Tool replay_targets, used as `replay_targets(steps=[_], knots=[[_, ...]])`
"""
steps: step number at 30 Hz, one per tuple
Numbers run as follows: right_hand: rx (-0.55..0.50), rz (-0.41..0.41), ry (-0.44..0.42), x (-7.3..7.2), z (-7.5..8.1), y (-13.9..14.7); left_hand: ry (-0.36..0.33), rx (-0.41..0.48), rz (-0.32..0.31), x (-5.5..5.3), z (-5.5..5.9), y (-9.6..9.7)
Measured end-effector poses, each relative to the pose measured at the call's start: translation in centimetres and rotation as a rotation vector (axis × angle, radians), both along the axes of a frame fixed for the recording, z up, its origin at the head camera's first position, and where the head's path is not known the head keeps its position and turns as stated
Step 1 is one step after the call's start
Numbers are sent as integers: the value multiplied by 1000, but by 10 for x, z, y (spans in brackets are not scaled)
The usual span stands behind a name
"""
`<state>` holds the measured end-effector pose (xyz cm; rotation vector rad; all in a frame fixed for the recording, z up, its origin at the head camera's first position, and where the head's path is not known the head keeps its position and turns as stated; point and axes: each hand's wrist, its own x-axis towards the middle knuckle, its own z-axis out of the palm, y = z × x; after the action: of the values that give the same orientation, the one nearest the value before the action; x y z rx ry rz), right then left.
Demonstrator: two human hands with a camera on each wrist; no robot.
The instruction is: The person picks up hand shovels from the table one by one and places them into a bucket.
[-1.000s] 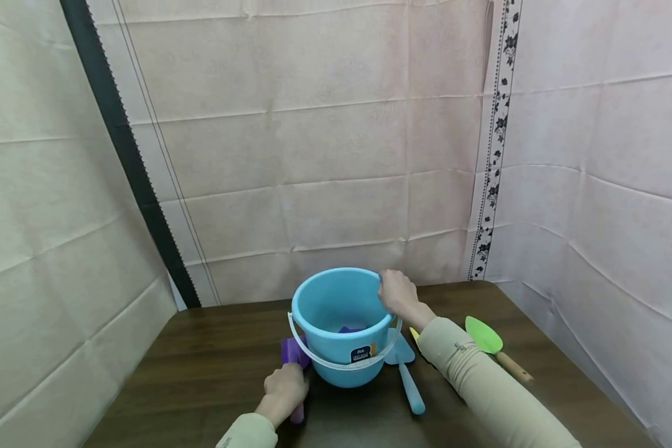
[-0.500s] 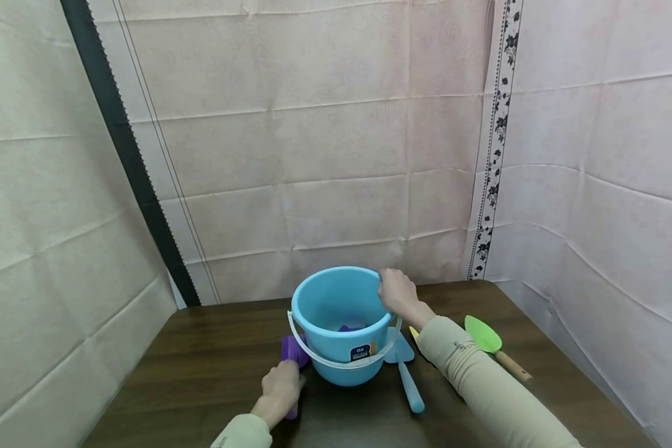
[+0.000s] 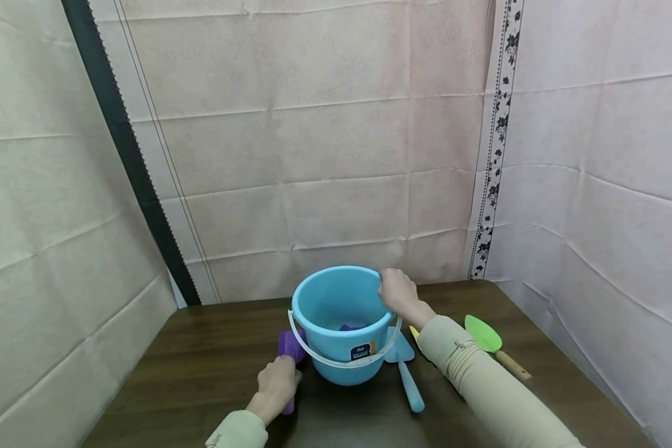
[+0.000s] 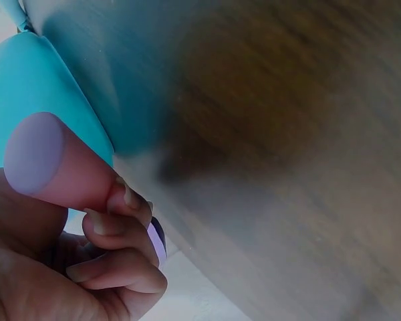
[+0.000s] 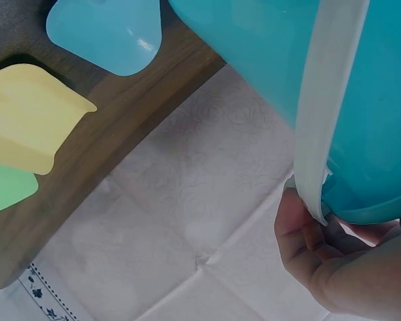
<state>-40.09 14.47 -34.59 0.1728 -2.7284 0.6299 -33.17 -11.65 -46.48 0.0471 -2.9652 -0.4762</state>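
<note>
Pale green sleeves (image 3: 498,389) bear small dark markings (image 3: 460,345) near the cuffs (image 3: 441,339).

- The left hand (image 3: 277,379) grips low, its back up, fingers (image 4: 123,261) curled in toward the palm.
- The left forearm (image 3: 238,429) shows only briefly, angled forward and rightward.
- The right hand (image 3: 399,291) grips higher and farther forward, fingers (image 5: 297,234) bent.
- The right forearm (image 3: 481,379) stretches diagonally forward and leftward.
- Both hands stand apart.
</note>
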Motion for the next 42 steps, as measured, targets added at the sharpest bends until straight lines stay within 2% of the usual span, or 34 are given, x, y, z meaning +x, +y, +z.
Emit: replay_targets(steps=[11, 34, 42], knots=[[0, 4, 3, 0, 0, 0, 43, 7, -29, 0, 4, -2], [13, 10, 12, 0, 1, 0, 38, 9, -46, 2, 20, -3], [11, 21, 14, 0, 1, 1, 62, 27, -61, 1, 22, -4]])
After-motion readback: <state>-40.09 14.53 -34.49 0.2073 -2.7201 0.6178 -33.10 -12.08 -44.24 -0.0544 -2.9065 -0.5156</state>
